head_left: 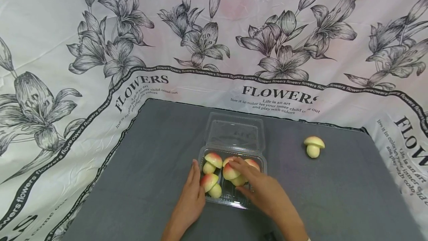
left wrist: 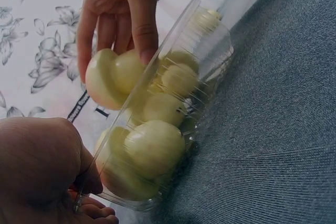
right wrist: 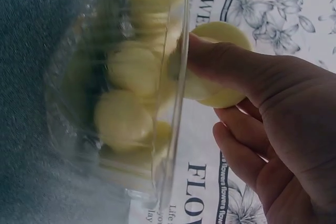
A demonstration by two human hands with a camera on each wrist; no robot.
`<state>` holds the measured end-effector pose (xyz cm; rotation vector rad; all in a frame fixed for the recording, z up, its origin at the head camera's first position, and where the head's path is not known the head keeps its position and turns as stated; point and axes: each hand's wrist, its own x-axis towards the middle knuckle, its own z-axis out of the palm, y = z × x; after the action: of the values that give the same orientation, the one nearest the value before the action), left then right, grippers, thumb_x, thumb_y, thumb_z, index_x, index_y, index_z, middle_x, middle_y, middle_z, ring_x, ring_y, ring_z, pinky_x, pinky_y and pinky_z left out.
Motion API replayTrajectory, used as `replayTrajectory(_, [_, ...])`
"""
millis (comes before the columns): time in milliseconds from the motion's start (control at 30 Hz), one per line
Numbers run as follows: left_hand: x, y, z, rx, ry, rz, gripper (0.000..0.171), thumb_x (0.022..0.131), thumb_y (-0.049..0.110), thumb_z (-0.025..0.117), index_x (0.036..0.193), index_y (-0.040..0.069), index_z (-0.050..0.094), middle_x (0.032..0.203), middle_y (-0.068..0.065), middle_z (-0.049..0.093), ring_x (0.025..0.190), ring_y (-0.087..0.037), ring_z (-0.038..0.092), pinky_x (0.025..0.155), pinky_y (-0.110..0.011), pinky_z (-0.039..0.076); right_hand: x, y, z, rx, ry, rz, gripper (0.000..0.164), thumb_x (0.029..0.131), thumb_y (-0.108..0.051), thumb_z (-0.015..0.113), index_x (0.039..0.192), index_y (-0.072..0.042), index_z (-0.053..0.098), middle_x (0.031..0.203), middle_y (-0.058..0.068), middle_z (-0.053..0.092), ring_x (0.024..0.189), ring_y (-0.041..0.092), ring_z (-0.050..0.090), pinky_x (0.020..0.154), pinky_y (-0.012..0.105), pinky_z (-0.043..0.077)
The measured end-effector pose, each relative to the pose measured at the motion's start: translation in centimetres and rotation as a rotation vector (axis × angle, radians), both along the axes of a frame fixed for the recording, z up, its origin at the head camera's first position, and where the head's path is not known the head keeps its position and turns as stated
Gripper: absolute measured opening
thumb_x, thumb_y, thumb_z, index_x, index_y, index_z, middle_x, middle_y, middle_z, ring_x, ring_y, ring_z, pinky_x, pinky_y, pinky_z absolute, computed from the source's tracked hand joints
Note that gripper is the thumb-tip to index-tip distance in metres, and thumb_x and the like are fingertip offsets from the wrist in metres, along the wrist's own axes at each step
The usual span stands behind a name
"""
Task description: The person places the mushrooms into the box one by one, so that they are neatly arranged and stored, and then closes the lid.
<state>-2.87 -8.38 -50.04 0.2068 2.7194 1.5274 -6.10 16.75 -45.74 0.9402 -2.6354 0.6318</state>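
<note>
My right hand holds a yellow mushroom with a red-tinged cap over a clear plastic box. In the right wrist view, the thumb lies on the stem of this mushroom, level with the box rim. My left hand is at the box's left side, its thumb and fingers gripping the rim in the left wrist view. Two similar mushrooms, one upper and one lower, lie in the box's left part. More mushrooms sit behind my right hand, partly hidden.
The box's clear lid lies folded back, away from me. Another mushroom stands upright on the grey table to the right. A white flower-printed cloth borders the table at the back and sides.
</note>
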Motion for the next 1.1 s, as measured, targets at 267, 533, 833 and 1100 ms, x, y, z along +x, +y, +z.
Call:
replayTrajectory(267, [0.1,-0.2,-0.1,0.014,-0.026,-0.002,0.071,0.105,-0.004,0.043,0.167,-0.005,0.008,0.175,-0.024,0.005,0.160,-0.037,0.013,0.122,-0.062,0.026,0.4,-0.5,-0.5,0.032,-0.052,0.035,0.087,0.079,-0.021,0.096,0.155,-0.028,0.054,0.152,-0.001,0.061,0.095,0.018,0.076,0.071,0.041,0.061])
replayTrajectory(533, [0.1,-0.2,-0.1,-0.001,-0.024,0.004,0.070,0.105,-0.005,0.042,0.166,-0.006,0.009,0.175,-0.024,0.005,0.160,-0.036,0.013,0.123,-0.060,0.025,0.5,-0.7,-1.0,0.069,-0.063,0.039,0.087,0.078,-0.022,0.095,0.155,-0.026,0.054,0.152,0.000,0.061,0.105,0.021,0.075,0.072,0.043,0.061])
replayTrajectory(833, [0.1,-0.3,-0.2,0.000,-0.024,0.006,0.070,0.105,-0.005,0.043,0.166,-0.006,0.009,0.175,-0.024,0.006,0.160,-0.037,0.014,0.122,-0.061,0.027,0.6,-0.9,-1.3,0.066,-0.042,0.045,0.091,0.073,-0.024,0.097,0.154,-0.028,0.056,0.151,-0.004,0.062,0.111,0.017,0.073,0.070,0.041,0.061])
replayTrajectory(1100, [0.0,-0.2,-0.2,0.002,-0.032,0.006,0.070,0.105,-0.003,0.043,0.167,-0.005,0.009,0.176,-0.022,0.006,0.160,-0.035,0.015,0.122,-0.060,0.027,0.5,-0.9,-1.5,0.068,-0.025,0.077,0.088,0.074,-0.030,0.094,0.153,-0.028,0.056,0.153,-0.006,0.060,0.119,0.015,0.070,0.074,0.038,0.061])
